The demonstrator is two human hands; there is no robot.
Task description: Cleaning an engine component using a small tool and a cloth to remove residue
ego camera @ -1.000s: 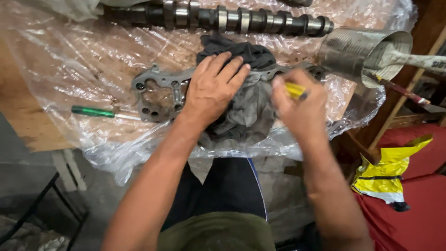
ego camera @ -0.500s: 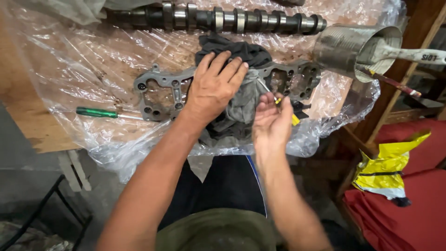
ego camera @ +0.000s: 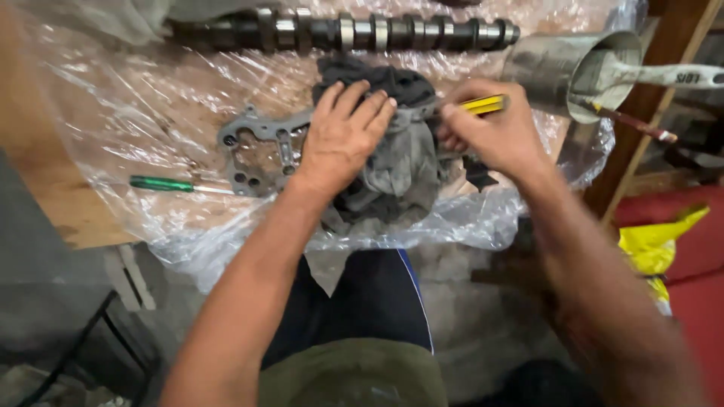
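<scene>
Grey rag (ego camera: pixel 400 162) on the metal bracket (ego camera: pixel 256 147), mid-bench | your left hand (ego camera: pixel 343 139) spread flat, pressing it down | your right hand (ego camera: pixel 490 136) pinching a yellow-handled screwdriver (ego camera: pixel 483 104) beside it

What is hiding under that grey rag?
The grey rag lies over a metal plate with holes, whose left end sticks out. The left hand presses the rag, so the plate's middle is hidden.

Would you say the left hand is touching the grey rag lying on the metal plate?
Touching. The head view shows the left hand pressed flat, fingers spread, on the grey rag, which is draped over the metal plate.
</scene>
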